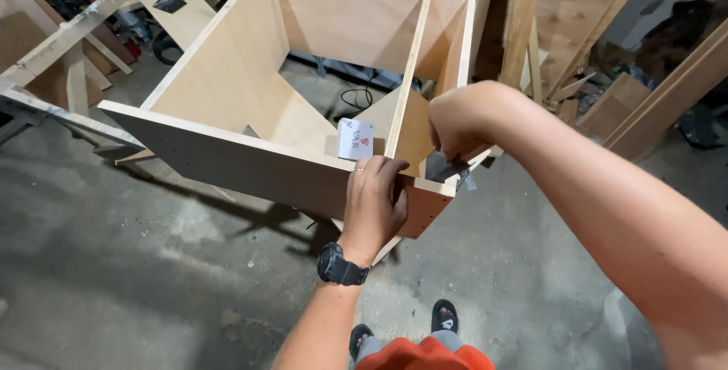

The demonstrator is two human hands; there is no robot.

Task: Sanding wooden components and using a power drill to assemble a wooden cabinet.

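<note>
A large open plywood box [250, 105] stands on the concrete floor [114, 264], its open side up toward the camera. Inside it an upright plywood divider [408, 74] runs from the far wall to the near wall, close to the right side, closing off a narrow compartment there.

The left hand [374, 202] rests over the near wall of the box at its right end, just where the divider meets it. The fingers are curled over the top edge and the palm presses against the outer face; it grips the wall itself and holds nothing loose. A black watch [341, 266] sits on that wrist.

The right hand [457, 121] reaches over the narrow compartment, fingers bent down and pinched on a small dark grey piece [442, 167] at the box's near right corner. What that piece is cannot be told.

A small white card [355, 139] lies inside the box against the near wall, just left of the divider. Boards lean beyond the box at right.
</note>
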